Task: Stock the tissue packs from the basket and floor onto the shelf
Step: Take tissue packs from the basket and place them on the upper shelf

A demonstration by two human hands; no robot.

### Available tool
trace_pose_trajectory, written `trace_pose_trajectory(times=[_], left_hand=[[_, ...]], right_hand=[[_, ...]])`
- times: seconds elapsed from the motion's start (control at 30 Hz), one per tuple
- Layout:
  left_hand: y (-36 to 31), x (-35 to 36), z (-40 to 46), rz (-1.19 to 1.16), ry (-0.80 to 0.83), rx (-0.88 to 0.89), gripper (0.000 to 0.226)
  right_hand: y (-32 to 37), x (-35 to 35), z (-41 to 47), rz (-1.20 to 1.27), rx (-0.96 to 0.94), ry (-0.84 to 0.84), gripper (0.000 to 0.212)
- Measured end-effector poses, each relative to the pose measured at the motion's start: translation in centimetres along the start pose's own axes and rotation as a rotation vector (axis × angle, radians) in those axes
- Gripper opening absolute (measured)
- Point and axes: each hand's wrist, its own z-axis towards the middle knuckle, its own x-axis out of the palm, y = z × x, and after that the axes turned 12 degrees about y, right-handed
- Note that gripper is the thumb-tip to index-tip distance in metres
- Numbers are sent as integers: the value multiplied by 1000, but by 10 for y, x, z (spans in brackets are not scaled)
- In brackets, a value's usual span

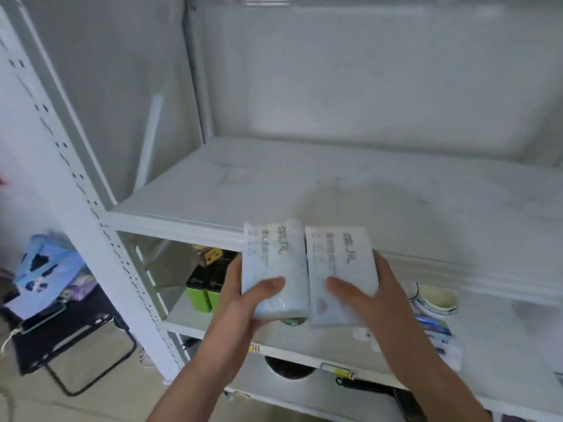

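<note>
I hold two pale blue tissue packs side by side in front of the white metal shelf (189,222). My left hand (243,303) grips the left tissue pack (271,257), thumb on top. The right tissue pack (341,254) sits in my right hand (365,296), thumb across its front. Both packs hover at the front edge of the bare middle shelf board, just below its level. The basket and the floor packs are out of sight.
The lower shelf holds green-and-black boxes (202,290), a yellow item (207,254), bowls (435,300) and a blue packet (434,327). A perforated upright post (91,208) stands at left. A black folding stool (70,336) with a blue bag (42,269) sits on the floor.
</note>
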Motion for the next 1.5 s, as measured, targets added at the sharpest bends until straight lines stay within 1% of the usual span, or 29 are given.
trace_pose_trajectory(times=[0.1, 0.13, 0.2, 0.3, 0.4, 0.47, 0.5, 0.57, 0.6, 0.63, 0.7, 0.77, 0.8, 0.83, 0.87, 0.93, 0.97, 1.0, 1.07, 1.13, 1.23, 1.37, 1.5], left_hand=[[-43, -20, 30, -4, -71, 98, 58], [-57, -30, 43, -6, -90, 105, 57], [-83, -52, 71, 13, -80, 93, 55], [-113, -85, 113, 92, -2, 37, 46], [-125, -112, 152, 195, 34, 1, 47], [-124, -123, 172, 235, 32, -29, 57], [-123, -127, 182, 240, 29, -43, 66], [-120, -131, 199, 249, 23, -59, 80], [-121, -130, 205, 266, 21, -62, 80], [-122, -131, 213, 302, 17, -61, 77], [-125, -133, 227, 450, 7, -47, 73], [-130, -140, 236, 663, 15, -73, 87], [-133, -145, 238, 723, 44, -103, 94], [-136, -150, 239, 740, 93, -134, 95], [-140, -154, 236, 739, 159, -151, 89], [-147, -164, 232, 746, 298, -126, 68], [-148, -169, 233, 774, 322, -104, 64], [-148, -173, 234, 824, 339, -77, 71], [-146, -175, 242, 888, 328, -43, 76], [-143, -172, 256, 903, 322, -22, 73], [-146, -167, 283, 971, 297, 31, 76], [-151, -166, 329, 1046, 271, 54, 72], [-149, -166, 370, 1070, 197, 90, 67]], right_hand=[[36, 16, 37, 81, -72, 121, 98], [45, 22, 52, 97, -79, 145, 104], [58, 37, 84, 80, -95, 206, 106], [70, 53, 131, -1, -70, 289, 107], [72, 59, 169, -78, -9, 304, 111], [69, 61, 188, -139, 30, 288, 110], [67, 63, 195, -168, 36, 275, 106], [64, 64, 206, -223, 8, 242, 85], [63, 64, 210, -249, -4, 238, 75], [62, 62, 214, -276, -12, 237, 70], [60, 58, 221, -344, -24, 246, 69], [57, 51, 229, -385, -6, 236, 74], [55, 48, 233, -383, 20, 221, 75], [52, 44, 236, -376, 36, 209, 74], [48, 42, 240, -384, 36, 194, 74], [41, 40, 246, -446, 32, 103, 81], [38, 41, 247, -482, 29, 49, 86], [36, 41, 248, -504, 18, 6, 89], [33, 42, 250, -516, -7, -39, 92], [34, 42, 257, -530, -11, -64, 87], [37, 40, 279, -540, 2, -128, 81], [39, 36, 319, -609, 28, -197, 81], [39, 31, 356, -643, 57, -240, 78]])
